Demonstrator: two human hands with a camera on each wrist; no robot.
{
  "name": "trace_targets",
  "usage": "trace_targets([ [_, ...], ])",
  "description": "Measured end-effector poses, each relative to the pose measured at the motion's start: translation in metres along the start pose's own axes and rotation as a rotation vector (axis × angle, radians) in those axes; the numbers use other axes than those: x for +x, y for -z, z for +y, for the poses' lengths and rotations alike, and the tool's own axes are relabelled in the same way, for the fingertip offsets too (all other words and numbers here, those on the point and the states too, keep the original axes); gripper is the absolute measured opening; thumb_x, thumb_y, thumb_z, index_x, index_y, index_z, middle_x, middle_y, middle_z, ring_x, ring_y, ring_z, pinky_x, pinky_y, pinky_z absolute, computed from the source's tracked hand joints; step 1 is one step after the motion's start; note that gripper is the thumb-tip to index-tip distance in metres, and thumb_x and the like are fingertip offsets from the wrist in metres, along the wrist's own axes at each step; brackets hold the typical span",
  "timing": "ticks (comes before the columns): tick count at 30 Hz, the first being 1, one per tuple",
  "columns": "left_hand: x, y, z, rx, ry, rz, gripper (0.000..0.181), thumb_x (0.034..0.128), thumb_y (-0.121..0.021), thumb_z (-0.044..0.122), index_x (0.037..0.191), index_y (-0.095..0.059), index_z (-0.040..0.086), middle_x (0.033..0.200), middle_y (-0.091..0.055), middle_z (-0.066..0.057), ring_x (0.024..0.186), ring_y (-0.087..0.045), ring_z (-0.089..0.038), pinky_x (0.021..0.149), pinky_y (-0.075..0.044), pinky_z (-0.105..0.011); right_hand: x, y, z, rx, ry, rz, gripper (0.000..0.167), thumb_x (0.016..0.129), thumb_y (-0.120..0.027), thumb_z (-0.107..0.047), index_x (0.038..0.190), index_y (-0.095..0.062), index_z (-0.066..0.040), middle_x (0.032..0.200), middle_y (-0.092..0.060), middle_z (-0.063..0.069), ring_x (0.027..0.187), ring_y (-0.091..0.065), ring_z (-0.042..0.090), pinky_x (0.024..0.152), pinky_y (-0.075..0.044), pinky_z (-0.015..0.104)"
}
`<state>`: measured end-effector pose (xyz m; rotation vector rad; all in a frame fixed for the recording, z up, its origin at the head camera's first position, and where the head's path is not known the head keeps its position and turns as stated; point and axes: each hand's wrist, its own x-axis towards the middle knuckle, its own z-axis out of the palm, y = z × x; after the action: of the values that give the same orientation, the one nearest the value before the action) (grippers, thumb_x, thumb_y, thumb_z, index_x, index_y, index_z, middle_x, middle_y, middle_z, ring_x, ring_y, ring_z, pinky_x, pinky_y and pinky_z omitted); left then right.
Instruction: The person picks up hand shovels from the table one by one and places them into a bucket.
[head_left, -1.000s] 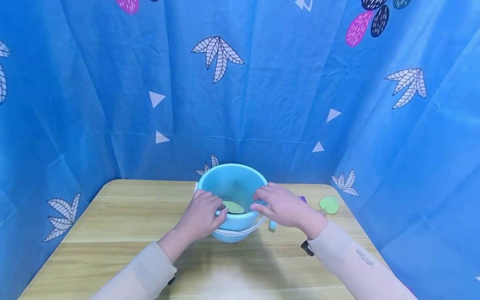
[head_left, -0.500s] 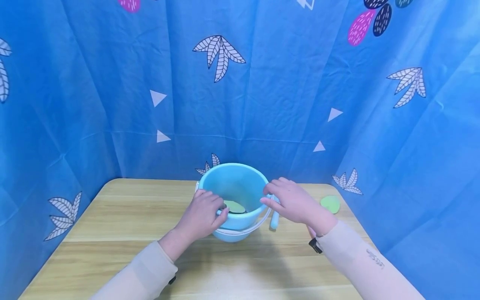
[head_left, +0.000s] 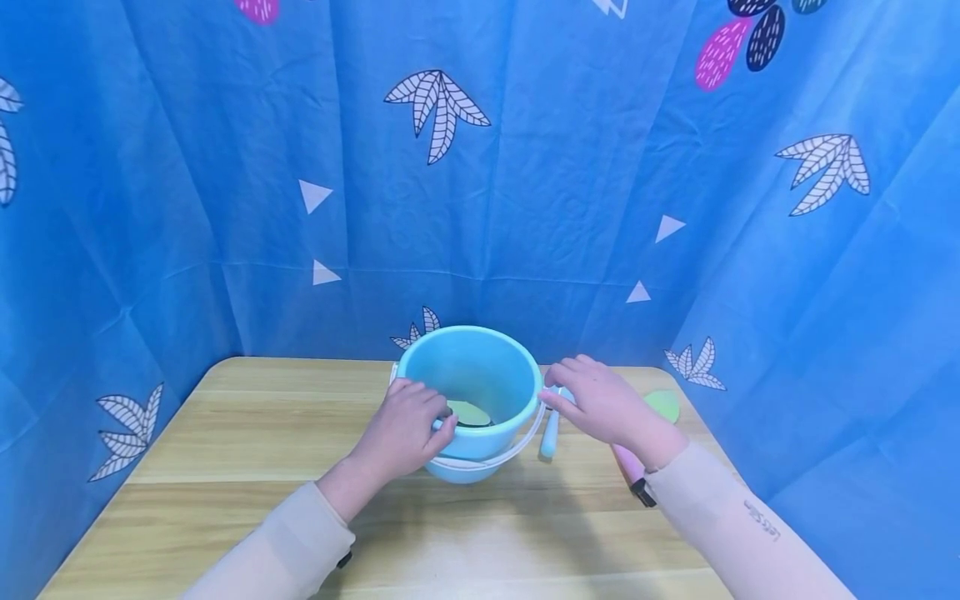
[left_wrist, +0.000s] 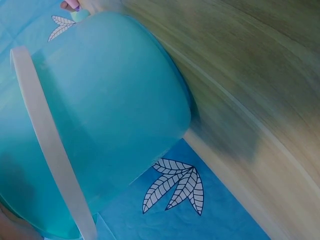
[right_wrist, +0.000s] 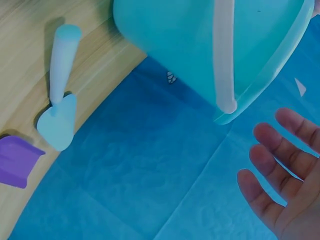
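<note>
I'm easing my right hand (head_left: 596,404) off the bucket (head_left: 480,443), its fingers hanging loosely open and empty, so only my left hand (head_left: 405,425) is gripping the bucket standing on the table (head_left: 262,433).

The round turquoise plastic bucket (head_left: 467,451) is plain, its curved handle (right_wrist: 224,55) white, the tan wooden tabletop (head_left: 262,450) streaked, and the blue cloth curtain (head_left: 420,217) printed with white triangles (head_left: 313,197), black-veined white leaves (head_left: 442,125) and white-flecked pink drops (head_left: 722,55).
</note>
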<state>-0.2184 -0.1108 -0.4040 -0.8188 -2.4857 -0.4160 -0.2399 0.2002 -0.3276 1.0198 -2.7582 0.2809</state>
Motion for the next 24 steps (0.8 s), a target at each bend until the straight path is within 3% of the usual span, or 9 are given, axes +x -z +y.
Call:
trace_targets([
  [13, 0.000, -0.001, 0.000, -0.006, -0.003, 0.001, 0.027, 0.0964, -0.050, 0.037, 0.082, -0.066, 0.020, 0.077, -0.060, 0.009, 0.078, -0.050, -0.012, 0.088, -0.037, -0.039, -0.005, -0.006, 0.021, 0.064, -0.128, -0.040, 0.029, 0.102, -0.053, -0.042, 0.111, -0.064, -0.017, 0.103, -0.063, -0.005, 0.100, -0.055, 0.018, 0.087, -0.049, 0.042],
  [24, 0.000, 0.001, 0.001, -0.005, 0.013, -0.019, 0.025, 0.0961, -0.051, 0.036, 0.081, -0.065, 0.021, 0.075, -0.057, 0.011, 0.077, -0.049, -0.011, 0.088, -0.037, -0.039, -0.008, -0.018, 0.041, 0.055, -0.189, -0.051, 0.034, 0.103, -0.048, -0.046, 0.112, -0.064, -0.017, 0.106, -0.066, -0.004, 0.104, -0.057, 0.021, 0.089, -0.049, 0.046],
])
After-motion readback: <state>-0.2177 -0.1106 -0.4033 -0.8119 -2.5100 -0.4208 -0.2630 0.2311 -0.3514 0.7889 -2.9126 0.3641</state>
